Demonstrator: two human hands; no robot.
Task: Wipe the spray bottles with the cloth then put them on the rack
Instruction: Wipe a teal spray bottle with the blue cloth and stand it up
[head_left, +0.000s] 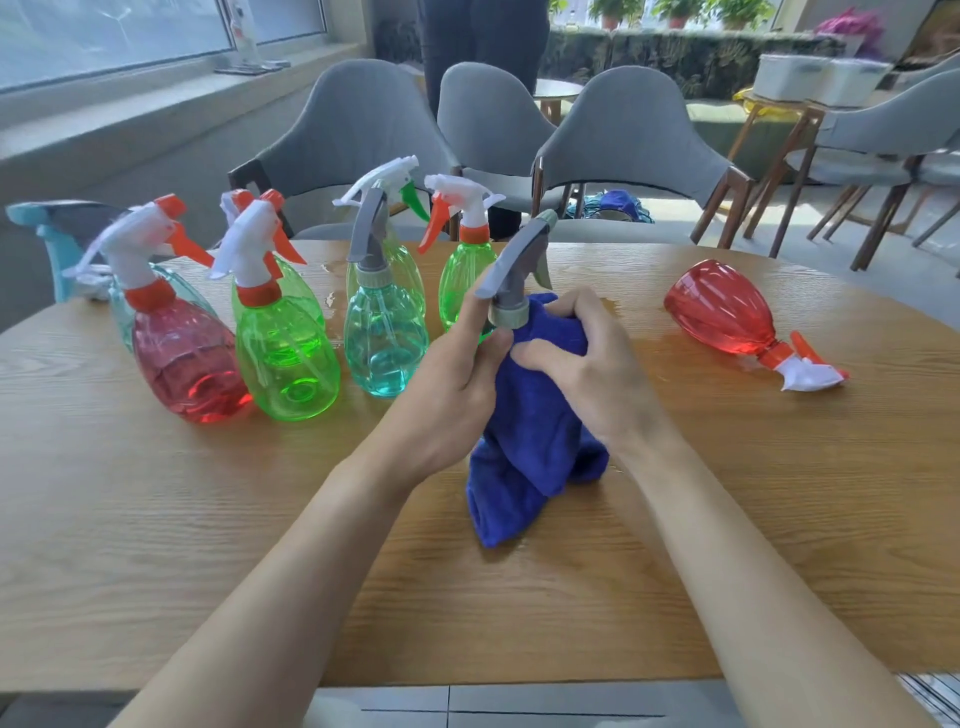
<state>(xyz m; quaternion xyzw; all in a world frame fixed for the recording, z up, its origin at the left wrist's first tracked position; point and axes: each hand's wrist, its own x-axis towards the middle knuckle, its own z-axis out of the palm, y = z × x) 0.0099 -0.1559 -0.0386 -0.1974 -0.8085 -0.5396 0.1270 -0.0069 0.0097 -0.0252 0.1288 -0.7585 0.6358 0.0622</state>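
Head view, perhaps nine bottles (384, 343), one cloth (530, 415)

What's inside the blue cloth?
A spray bottle: only its gray trigger head sticks out the top of the cloth. The body is covered, so its colour can't be told.

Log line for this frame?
step=wipe | left hand grips grey-headed bottle | right hand grips blue cloth wrapped round it | red bottle lying on table

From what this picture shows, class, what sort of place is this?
Likely a cafe or lounge: grey padded chairs around a wooden table, a small table behind, and potted plants at the back.
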